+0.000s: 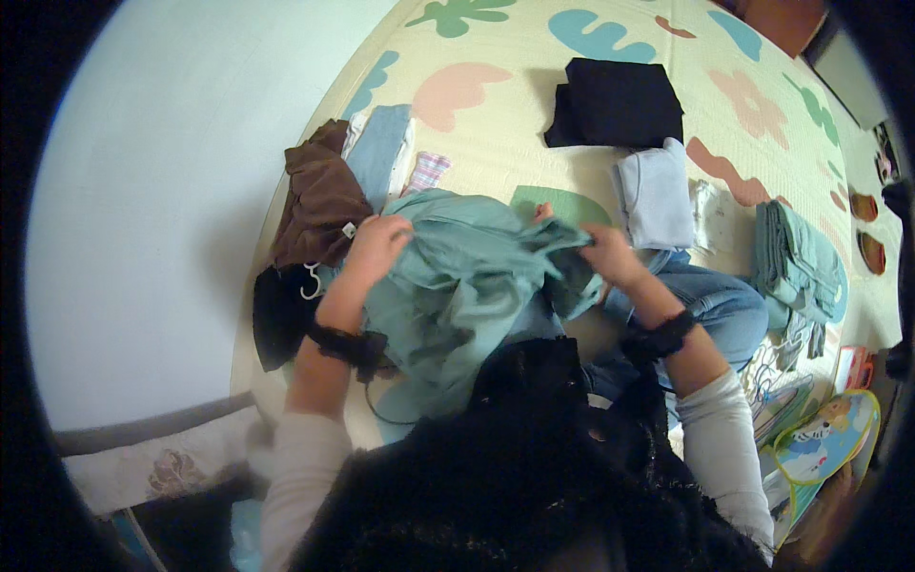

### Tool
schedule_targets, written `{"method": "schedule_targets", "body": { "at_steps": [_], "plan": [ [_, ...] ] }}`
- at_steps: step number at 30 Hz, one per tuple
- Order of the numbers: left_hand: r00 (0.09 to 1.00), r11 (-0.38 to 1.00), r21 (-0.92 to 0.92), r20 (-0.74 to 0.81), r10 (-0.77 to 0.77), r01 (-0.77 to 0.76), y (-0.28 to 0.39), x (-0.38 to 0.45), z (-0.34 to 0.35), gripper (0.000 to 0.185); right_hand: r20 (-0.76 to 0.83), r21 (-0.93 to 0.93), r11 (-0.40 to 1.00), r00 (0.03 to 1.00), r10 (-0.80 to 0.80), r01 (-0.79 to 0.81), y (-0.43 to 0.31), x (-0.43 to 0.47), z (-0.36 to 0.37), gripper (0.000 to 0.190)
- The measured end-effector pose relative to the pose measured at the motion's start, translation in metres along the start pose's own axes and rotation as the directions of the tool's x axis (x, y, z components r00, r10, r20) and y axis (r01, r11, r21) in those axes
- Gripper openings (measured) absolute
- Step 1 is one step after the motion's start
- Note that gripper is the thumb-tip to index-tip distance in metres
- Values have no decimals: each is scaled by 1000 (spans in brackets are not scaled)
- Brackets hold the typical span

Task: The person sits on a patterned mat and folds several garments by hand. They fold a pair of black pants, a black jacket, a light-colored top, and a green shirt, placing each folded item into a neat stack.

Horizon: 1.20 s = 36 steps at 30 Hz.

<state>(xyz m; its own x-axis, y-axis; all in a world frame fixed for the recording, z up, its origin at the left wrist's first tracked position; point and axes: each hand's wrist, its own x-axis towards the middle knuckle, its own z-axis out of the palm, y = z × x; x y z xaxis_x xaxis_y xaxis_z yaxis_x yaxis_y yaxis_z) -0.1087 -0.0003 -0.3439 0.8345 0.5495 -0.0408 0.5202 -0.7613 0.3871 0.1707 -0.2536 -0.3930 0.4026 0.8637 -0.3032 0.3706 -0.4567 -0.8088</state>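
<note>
A rumpled teal-green garment [465, 250] is spread over my lap, its near part hanging in loose folds. My left hand [377, 247] grips its left edge. My right hand [607, 254] pinches its right end, where the cloth is blurred. Just left of my left hand lies a heap of brown clothing [322, 193], with a black cloth [282, 314] and a white hanger hook [311, 281] below it. Close beyond my right hand is a folded pale grey-blue garment [656, 196].
A patterned bedspread [493, 154] lies under everything. On it are folded black clothing [622, 104], folded blue denim [384, 146], a plaid cloth [429, 171] and a folded teal stack [793, 261]. Wire hangers [768, 379] lie at right, near a printed children's item [829, 432]. A white wall [157, 179] bounds the left.
</note>
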Motion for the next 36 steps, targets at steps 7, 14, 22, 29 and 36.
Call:
{"method": "schedule_targets", "body": {
  "at_steps": [7,14,22,29,36],
  "plan": [
    [979,371,-907,-203,33,-201,3,12,-158,27,-167,751,604,962,-216,266,-116,-44,-131,25],
    [952,916,-397,-252,-174,63,19,85,-133,46,-278,519,779,932,-234,351,-57,27,-123,34],
    [983,992,-69,142,119,-110,61,-11,63,78,151,656,706,963,221,-265,60,33,-3,82],
    [965,981,-73,176,192,-182,111,-45,80,43,-231,-315,947,973,-5,-70,53,62,51,88],
    [903,929,-355,-425,-61,-105,41,-31,-67,12,-588,98,989,795,151,-115,55,82,-68,21]
  ]
}}
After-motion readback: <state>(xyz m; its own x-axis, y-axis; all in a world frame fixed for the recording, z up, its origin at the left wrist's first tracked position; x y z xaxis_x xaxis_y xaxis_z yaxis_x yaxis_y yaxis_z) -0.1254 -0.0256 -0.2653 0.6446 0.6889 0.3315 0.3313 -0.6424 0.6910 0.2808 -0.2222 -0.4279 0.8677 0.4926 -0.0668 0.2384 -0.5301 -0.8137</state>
